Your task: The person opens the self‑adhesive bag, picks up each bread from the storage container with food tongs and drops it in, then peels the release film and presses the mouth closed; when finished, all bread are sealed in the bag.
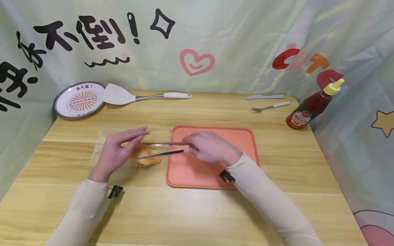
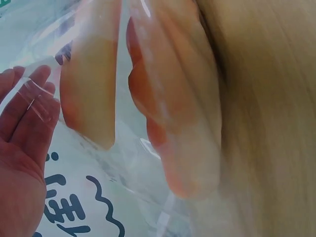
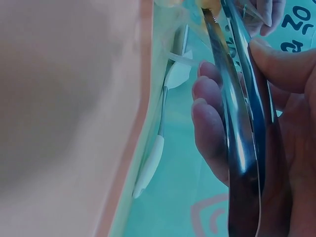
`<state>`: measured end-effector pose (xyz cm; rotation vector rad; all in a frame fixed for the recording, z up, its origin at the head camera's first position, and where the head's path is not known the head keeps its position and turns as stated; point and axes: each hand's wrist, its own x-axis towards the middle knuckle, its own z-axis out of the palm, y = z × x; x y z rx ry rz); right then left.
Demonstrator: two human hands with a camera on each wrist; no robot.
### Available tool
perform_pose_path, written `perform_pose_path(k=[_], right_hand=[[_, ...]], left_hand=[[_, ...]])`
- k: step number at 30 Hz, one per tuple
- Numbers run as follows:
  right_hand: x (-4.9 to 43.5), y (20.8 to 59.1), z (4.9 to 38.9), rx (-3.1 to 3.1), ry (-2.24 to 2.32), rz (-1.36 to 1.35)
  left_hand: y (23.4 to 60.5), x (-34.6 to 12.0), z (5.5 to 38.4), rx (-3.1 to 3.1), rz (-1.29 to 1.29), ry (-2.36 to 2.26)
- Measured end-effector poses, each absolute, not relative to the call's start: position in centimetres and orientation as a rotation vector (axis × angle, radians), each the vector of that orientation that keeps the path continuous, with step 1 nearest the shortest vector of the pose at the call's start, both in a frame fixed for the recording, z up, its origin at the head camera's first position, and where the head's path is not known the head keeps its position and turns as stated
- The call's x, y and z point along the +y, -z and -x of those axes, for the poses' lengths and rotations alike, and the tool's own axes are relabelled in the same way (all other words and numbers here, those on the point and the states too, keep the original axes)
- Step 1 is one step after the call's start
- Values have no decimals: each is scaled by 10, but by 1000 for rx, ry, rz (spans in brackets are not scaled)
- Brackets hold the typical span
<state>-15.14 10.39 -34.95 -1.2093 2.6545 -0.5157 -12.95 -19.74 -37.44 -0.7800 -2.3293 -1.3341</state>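
Observation:
My left hand (image 1: 115, 150) touches the film of a clear plastic bag (image 1: 100, 150) with extended fingers; in the left wrist view the film lies over the fingertips. Inside the bag are bread pieces (image 2: 177, 108), golden brown on the outside and pale on the flat sides. In the head view the bread (image 1: 150, 160) lies just right of that hand. My right hand (image 1: 212, 147) grips metal tongs (image 3: 242, 128) with fingers on one arm and thumb on the other. The tong tips reach left to the bread, their arms spread apart.
A pink tray (image 1: 200, 177) lies under the right hand. Behind stand or lie a decorated plate (image 1: 61, 100), a white spatula (image 1: 118, 95), a knife (image 1: 264, 97) and a fork (image 1: 271, 107). A sauce bottle (image 1: 314, 104) with a yellow cap is at the back right.

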Motion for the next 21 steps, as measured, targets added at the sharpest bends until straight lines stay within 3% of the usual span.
perform_pose_path(k=[21], right_hand=[[89, 353, 152, 2690, 424, 1265]], left_hand=[[372, -198, 131, -2310, 743, 1268]])
